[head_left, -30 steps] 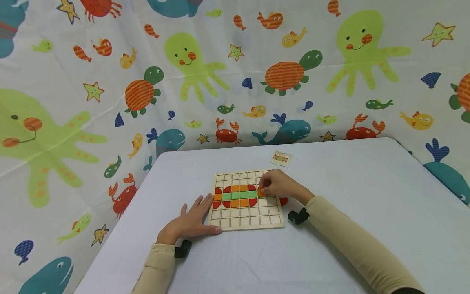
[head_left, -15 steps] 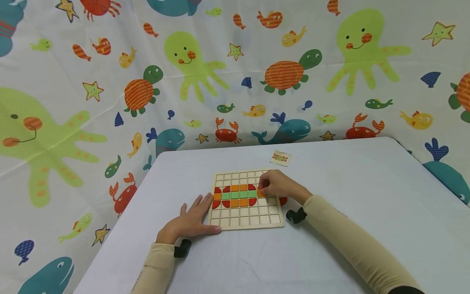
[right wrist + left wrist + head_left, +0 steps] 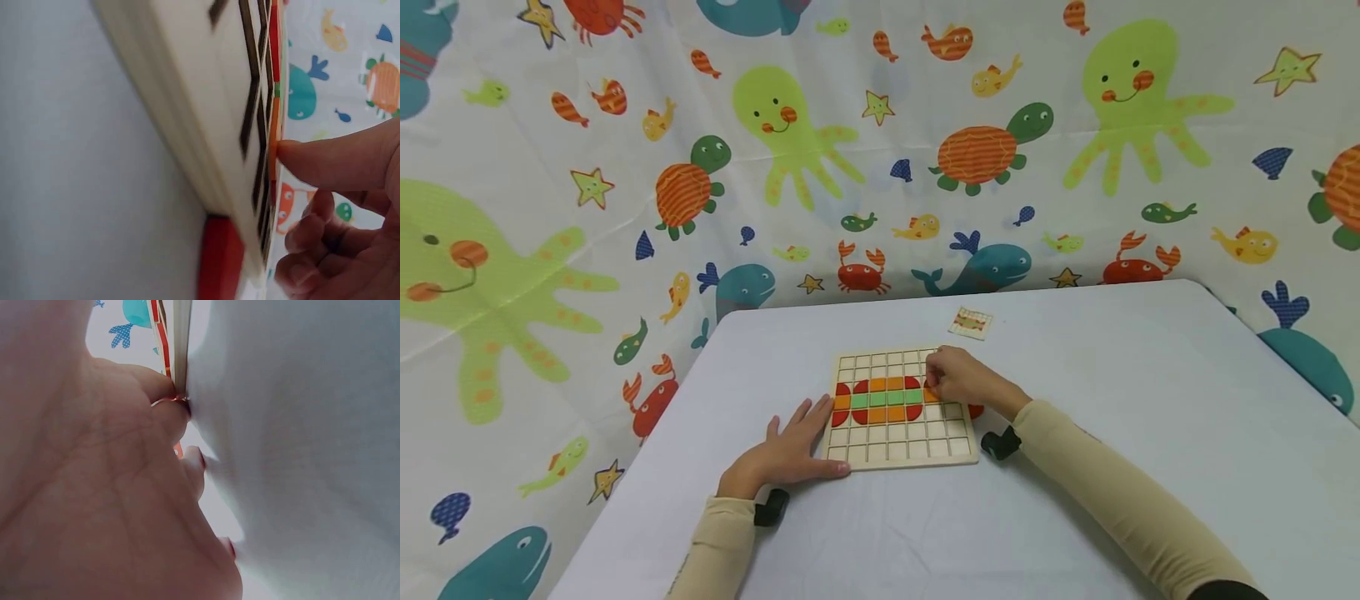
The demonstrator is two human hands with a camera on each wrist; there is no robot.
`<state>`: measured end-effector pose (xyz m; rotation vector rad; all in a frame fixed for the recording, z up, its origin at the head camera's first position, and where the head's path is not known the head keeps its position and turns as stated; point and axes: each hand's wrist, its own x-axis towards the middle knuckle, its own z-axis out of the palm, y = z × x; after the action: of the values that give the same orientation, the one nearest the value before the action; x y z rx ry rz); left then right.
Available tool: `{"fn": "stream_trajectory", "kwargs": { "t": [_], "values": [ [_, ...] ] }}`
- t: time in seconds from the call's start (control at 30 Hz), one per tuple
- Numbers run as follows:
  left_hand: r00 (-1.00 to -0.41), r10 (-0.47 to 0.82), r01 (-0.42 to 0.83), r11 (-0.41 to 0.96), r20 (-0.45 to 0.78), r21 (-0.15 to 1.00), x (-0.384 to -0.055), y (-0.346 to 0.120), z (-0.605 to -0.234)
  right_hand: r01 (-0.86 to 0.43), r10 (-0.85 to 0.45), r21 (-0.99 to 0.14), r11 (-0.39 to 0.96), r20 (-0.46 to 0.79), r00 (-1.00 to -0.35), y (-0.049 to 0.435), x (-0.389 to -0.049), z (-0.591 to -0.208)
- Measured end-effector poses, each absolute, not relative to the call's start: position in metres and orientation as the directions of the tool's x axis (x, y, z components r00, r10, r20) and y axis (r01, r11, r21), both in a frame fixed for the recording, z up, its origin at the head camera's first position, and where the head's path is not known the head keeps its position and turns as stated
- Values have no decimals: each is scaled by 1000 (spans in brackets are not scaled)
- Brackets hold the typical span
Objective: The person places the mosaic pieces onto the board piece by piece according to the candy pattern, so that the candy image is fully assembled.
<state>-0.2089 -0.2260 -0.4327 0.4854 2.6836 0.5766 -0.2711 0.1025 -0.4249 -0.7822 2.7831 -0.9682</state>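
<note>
A wooden grid board (image 3: 887, 455) lies on the white table, with red, orange and green tiles set across its middle rows. My left hand (image 3: 786, 450) rests spread at its left side, thumb at the near corner and fingertips along the edge. At the right end of the pattern, my right hand (image 3: 961, 377) presses an orange tile (image 3: 274, 128) with the tip of its straight thumb (image 3: 319, 162). The other fingers of that hand are curled and hold nothing. A red tile (image 3: 928, 384) shows beside the orange one, partly hidden by the hand.
Beyond the board lies a small pattern card (image 3: 970, 323) with a printed grid. Another red piece (image 3: 975, 411) sits on the table against the board's right edge, under my right wrist. A curtain (image 3: 850, 150) with sea animals hangs behind the table.
My right fingers, earlier around the orange tile, have drawn up slightly; the tile lies in the grid with the thumb on it. My left hand stays in place.
</note>
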Motion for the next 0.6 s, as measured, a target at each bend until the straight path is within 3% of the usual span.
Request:
{"fn": "stream_trajectory", "kwargs": {
  "t": [0.2, 0.4, 0.6],
  "values": [
    [-872, 410, 263, 854, -268, 449, -208, -224, -430, -361, -425, -691, 626, 86, -901, 118, -263, -426],
    [-874, 411, 267, 853, -261, 449, -207, -225, -427, -364, -405, -687, 629, 110, -908, 142, -254, -422],
    [-873, 410, 264, 854, -265, 449, -206, -227, -428, -313, -400, -692, 650, 38, -916, 164, -247, -423]
  ]
}}
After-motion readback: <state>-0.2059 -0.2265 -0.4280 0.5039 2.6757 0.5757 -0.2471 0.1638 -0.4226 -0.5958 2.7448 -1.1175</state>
